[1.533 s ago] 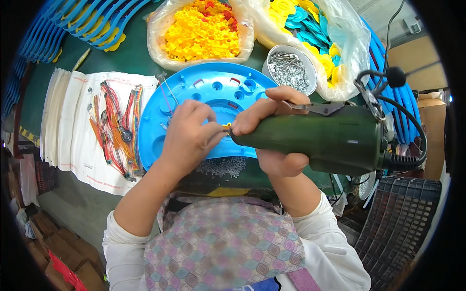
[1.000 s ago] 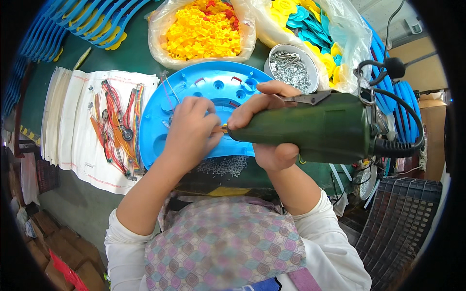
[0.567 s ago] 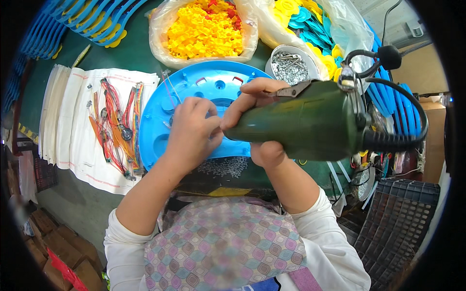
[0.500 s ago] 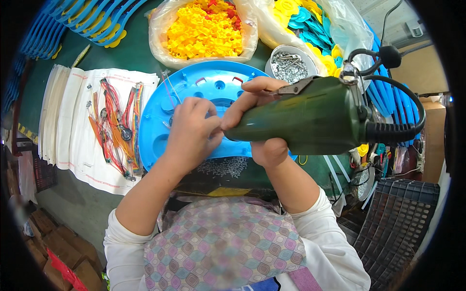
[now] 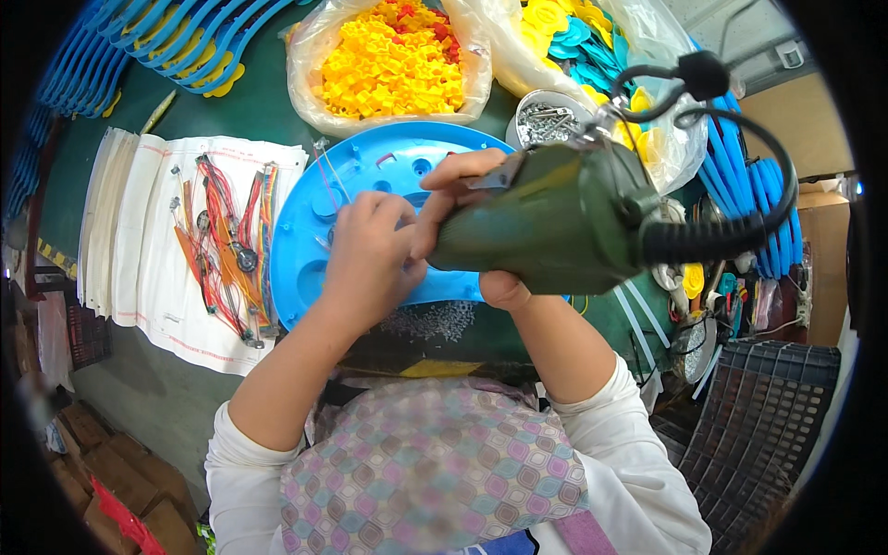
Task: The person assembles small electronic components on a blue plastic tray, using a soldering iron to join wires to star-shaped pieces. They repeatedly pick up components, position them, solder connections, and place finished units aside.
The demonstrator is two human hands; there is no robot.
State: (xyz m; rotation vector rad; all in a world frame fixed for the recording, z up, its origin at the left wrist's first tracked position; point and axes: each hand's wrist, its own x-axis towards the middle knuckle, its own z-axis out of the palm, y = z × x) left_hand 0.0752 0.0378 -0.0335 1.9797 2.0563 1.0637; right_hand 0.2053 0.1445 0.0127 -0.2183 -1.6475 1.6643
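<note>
A dark green electric screwdriver is gripped in my right hand, fingers wrapped round its front end and the thumb underneath. Its bit is hidden behind my hands. My left hand is closed in a pinch close by the tool's front end, over a round blue plastic shell; whatever its fingertips hold does not show. The shell lies on the green table with its moulded posts and recesses facing up. Thin wires stand up from its left part.
Wired electronic parts lie on white sheets to the left. Behind are a bag of yellow and red pieces and a bowl of screws. Small screws are scattered at the near edge. Blue frames stack far left; a black cable trails from the screwdriver.
The screwdriver's rear end has swung left and a little down, its cable following. My left hand stays pinched at nearly the same spot on the shell.
</note>
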